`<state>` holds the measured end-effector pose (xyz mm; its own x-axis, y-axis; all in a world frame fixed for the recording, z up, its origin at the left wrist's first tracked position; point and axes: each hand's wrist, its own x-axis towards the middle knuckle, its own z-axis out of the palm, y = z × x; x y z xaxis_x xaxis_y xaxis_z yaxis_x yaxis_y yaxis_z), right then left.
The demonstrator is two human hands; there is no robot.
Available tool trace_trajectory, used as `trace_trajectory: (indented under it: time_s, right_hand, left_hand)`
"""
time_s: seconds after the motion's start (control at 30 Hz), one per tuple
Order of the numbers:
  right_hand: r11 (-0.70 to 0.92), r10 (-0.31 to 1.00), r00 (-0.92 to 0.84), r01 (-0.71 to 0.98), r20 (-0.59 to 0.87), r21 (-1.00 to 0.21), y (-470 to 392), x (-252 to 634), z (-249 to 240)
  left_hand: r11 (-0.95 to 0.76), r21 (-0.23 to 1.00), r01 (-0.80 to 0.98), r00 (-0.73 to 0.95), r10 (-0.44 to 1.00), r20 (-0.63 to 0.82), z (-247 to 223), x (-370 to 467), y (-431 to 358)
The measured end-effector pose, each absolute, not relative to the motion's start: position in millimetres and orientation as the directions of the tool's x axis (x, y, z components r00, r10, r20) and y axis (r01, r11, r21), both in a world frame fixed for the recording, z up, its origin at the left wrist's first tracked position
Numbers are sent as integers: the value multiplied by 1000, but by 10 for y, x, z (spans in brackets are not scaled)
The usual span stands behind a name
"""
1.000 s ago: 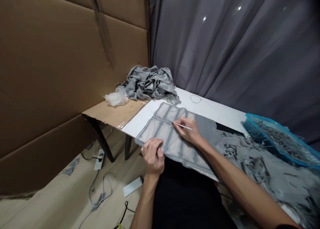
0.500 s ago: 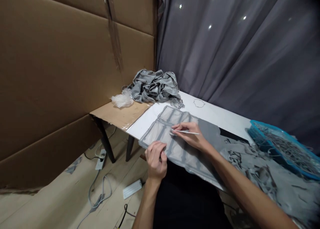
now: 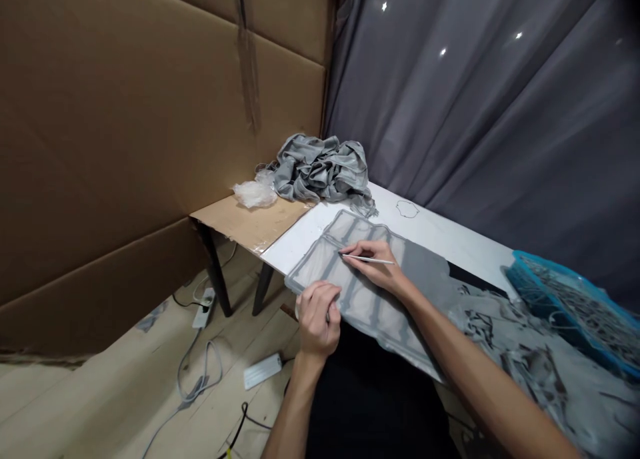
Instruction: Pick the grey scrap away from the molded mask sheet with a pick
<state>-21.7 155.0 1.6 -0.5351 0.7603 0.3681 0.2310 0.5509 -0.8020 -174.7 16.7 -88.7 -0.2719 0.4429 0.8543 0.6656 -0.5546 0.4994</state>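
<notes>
A flat grey fabric piece with pale, see-through panels (image 3: 356, 289) lies across the front of the white table. My left hand (image 3: 320, 312) is closed on its near edge, fingers curled over the top and thumb in front. Over the panels, my right hand (image 3: 373, 262) pinches a thin white pen-like stick (image 3: 375, 259). The stick's left tip is at a grey strip between panels; I cannot tell whether it touches the cloth. To the right, the fabric continues as plain grey cloth (image 3: 425, 269).
A heap of grey cloth (image 3: 325, 169) and a crumpled clear plastic bag (image 3: 256, 193) are at the back left. A blue basket (image 3: 530, 292) of grey strips stands right, beside scattered grey scraps (image 3: 535, 372). A thin cord loop (image 3: 407, 209) lies on the table (image 3: 440, 229). Cables (image 3: 215, 372) and power strips cross the floor.
The view has turned slightly left, so everything appears shifted right. The right hand and stick have moved slightly left and away over the panels. The left hand keeps its grip on the edge.
</notes>
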Motion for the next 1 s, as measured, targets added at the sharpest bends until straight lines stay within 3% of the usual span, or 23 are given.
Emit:
trace_trajectory:
  time_s: [0.43, 0.67, 1.0]
  right_hand:
    - [644, 731, -548, 355, 408, -678, 1487, -206, 31]
    - [714, 683, -615, 447, 394, -540, 1476, -228, 14]
    - [575, 817, -348, 445, 459, -686, 1562, -351, 57]
  left_hand:
    - [-543, 514, 665, -283, 453, 845, -893, -1742, 166]
    - [-535, 512, 672, -286, 450, 846, -879, -1742, 164]
    - [-542, 506, 671, -280, 446, 850, -873, -1739, 167]
